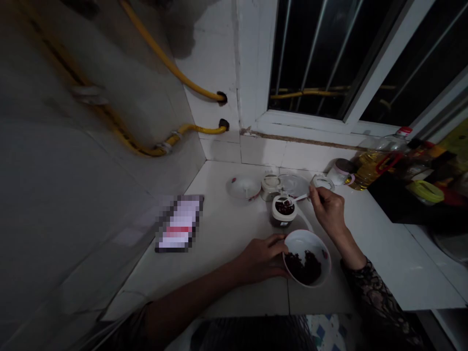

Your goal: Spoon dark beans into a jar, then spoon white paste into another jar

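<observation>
My left hand [265, 258] grips the rim of a white bowl [306, 241], which tilts a little and holds dark brown crumbly stuff [305, 268]. A small white spoon [300, 198] is pinched by its handle in my right hand [326, 207]. The spoon's tip reaches into a small square jar [281, 223] with a white rim. Dark brown contents [284, 207] fill much of that jar, which stands just behind the bowl. I cannot tell from here what the dark stuff is.
Behind the jar stand a white dish [244, 187], a lidded clear container [269, 187] and a clear lid [294, 185]. A blurred-out phone [179, 223] lies left. To the right are a cup [341, 171], an oil bottle [376, 158] and a black box [395, 200]. Yellow pipes [175, 68] run along the wall.
</observation>
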Motion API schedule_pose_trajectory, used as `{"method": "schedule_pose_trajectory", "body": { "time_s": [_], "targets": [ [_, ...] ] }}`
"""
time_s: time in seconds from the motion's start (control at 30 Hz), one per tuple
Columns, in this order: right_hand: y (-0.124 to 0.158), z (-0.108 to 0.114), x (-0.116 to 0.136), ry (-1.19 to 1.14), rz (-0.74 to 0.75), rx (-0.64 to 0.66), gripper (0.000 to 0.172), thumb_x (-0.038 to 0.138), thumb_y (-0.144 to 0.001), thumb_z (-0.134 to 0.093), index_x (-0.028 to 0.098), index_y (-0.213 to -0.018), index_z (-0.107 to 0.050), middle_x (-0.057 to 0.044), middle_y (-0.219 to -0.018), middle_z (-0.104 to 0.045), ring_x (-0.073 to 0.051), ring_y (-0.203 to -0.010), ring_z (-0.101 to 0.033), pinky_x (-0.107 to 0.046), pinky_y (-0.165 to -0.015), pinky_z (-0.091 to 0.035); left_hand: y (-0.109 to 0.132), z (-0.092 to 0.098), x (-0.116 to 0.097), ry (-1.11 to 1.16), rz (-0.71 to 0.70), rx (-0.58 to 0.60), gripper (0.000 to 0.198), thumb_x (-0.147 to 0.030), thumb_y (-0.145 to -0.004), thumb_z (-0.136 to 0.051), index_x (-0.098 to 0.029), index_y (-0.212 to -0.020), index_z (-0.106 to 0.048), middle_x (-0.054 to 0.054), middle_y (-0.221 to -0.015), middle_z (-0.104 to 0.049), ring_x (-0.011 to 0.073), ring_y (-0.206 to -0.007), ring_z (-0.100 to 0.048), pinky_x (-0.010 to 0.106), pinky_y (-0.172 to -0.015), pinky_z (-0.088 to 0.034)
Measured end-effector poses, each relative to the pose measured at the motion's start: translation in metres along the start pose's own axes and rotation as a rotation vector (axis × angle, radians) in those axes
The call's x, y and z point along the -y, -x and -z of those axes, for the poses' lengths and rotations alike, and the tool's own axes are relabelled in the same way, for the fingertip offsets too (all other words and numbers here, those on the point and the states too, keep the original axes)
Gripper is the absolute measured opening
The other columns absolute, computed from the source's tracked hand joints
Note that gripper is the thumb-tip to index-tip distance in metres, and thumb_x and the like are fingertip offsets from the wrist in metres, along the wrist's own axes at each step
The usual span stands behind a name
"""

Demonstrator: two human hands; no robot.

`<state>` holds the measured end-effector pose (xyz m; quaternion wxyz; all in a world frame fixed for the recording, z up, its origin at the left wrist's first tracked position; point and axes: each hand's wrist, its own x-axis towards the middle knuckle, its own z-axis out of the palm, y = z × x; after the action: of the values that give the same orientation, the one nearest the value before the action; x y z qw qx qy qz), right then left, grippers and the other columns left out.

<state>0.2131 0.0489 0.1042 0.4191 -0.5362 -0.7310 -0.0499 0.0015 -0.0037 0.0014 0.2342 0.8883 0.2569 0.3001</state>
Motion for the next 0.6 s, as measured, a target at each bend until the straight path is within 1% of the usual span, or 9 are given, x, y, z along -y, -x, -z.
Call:
{"method": "schedule_pose_trajectory", "body": {
  "time_s": [0.1,0.17,0.23,0.3,0.33,0.4,0.5,0.6],
  "targets": [
    [0.005,-0.003,0.004,0.19,0.242,-0.01,0.044,0.036,-0.097,-0.043,0.018,-0.062,-0.061,-0.004,-0.054,-0.059,-0.012,-0.049,-0.047,-0.026,-0.054,-0.033,0.0,-0.001,0.0,-0.012,-0.001,0.005,0.048,-0.056,-0.076,-0.072,-0.023,-0.108,-0.058,0.011,-0.129,-0.057,0.0238,-0.109,-0.065,0.031,-0.086,-0.054],
    [0.008,-0.001,0.003,0.236,0.309,-0.015,0.042,0.033,-0.097,-0.044,0.018,-0.062,-0.061,-0.005,-0.054,-0.06,-0.012,-0.049,-0.048,-0.027,-0.055,-0.034,0.0,-0.002,0.001,-0.017,-0.001,0.009,0.049,-0.056,-0.076,-0.072,-0.023,-0.108,-0.058,0.011,-0.129,-0.057,0.024,-0.109,-0.064,0.031,-0.087,-0.054],
    [0.01,0.006,0.001,0.197,0.282,-0.036,0.041,0.033,-0.098,-0.043,0.018,-0.064,-0.062,-0.005,-0.055,-0.06,-0.012,-0.049,-0.049,-0.026,-0.055,-0.036,0.001,-0.002,0.002,-0.013,0.004,0.007,0.049,-0.057,-0.075,-0.072,-0.023,-0.108,-0.059,0.01,-0.128,-0.058,0.0237,-0.108,-0.065,0.031,-0.086,-0.054],
    [0.013,0.015,-0.003,0.11,0.188,-0.029,0.042,0.036,-0.098,-0.043,0.018,-0.066,-0.062,-0.003,-0.055,-0.059,-0.012,-0.049,-0.048,-0.025,-0.053,-0.036,0.001,-0.002,0.002,-0.006,0.006,0.001,0.049,-0.058,-0.075,-0.072,-0.024,-0.108,-0.059,0.01,-0.128,-0.058,0.0232,-0.107,-0.065,0.03,-0.085,-0.054],
    [0.016,0.02,-0.005,0.062,0.14,0.007,0.043,0.038,-0.098,-0.043,0.018,-0.065,-0.061,-0.002,-0.054,-0.057,-0.011,-0.048,-0.047,-0.024,-0.052,-0.036,0.001,-0.002,0.002,-0.006,0.005,0.0,0.049,-0.058,-0.075,-0.071,-0.024,-0.108,-0.059,0.01,-0.127,-0.058,0.0231,-0.107,-0.065,0.03,-0.085,-0.054],
    [0.023,0.029,-0.01,-0.012,0.082,0.145,0.045,0.042,-0.097,-0.044,0.018,-0.061,-0.058,0.0,-0.051,-0.053,-0.01,-0.046,-0.045,-0.023,-0.05,-0.035,0.0,-0.002,0.001,-0.011,-0.003,-0.004,0.049,-0.059,-0.076,-0.071,-0.024,-0.108,-0.059,0.009,-0.127,-0.058,0.0233,-0.107,-0.065,0.03,-0.084,-0.054],
    [0.038,0.035,-0.017,-0.03,0.117,0.366,0.045,0.04,-0.098,-0.042,0.018,-0.061,-0.057,0.0,-0.052,-0.054,-0.01,-0.046,-0.047,-0.023,-0.051,-0.035,-0.001,-0.001,-0.001,-0.004,-0.005,-0.004,0.048,-0.057,-0.076,-0.072,-0.024,-0.108,-0.06,0.01,-0.129,-0.058,0.0234,-0.107,-0.065,0.03,-0.085,-0.054],
    [0.053,0.033,-0.018,0.045,0.166,0.466,0.042,0.037,-0.099,-0.04,0.017,-0.069,-0.062,-0.003,-0.059,-0.061,-0.012,-0.051,-0.054,-0.024,-0.055,-0.036,-0.002,0.001,-0.003,0.011,-0.001,0.003,0.047,-0.054,-0.076,-0.073,-0.024,-0.109,-0.06,0.01,-0.129,-0.058,0.0222,-0.107,-0.065,0.029,-0.086,-0.053]
  ]
}}
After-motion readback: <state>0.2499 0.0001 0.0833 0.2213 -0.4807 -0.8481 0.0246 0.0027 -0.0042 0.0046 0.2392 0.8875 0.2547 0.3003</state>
